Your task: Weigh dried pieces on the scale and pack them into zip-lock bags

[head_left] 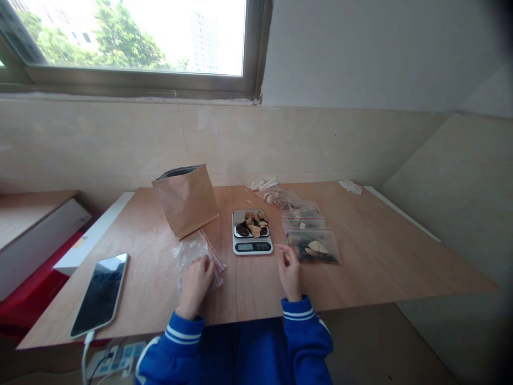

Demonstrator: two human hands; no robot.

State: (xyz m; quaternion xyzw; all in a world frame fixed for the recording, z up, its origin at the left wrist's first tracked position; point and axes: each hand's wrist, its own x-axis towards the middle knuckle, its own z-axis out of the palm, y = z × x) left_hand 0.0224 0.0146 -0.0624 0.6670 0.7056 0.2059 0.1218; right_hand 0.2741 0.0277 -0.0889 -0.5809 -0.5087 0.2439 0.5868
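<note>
My left hand (197,280) rests over a small pile of clear zip bags (192,247) with red seal lines. Its fingers are curled in, and I cannot make out what, if anything, is between them. My right hand (289,271) lies on the table with its index finger stretched and the others loosely bent, holding nothing. It is beside a filled zip bag (316,248) of dark and pale dried pieces. Between and beyond both hands stands a white kitchen scale (251,247). Brown and dark dried pieces (253,223) are heaped on its mirrored plate; its display digits are too small to read.
An upright brown paper pouch (186,203) stands open-topped behind the clear bags. More filled bags (302,214) overlap in a row behind the scale's right side. A phone (101,294) with a white cable lies at left. White scraps (350,186) lie far right on the wooden table (385,240).
</note>
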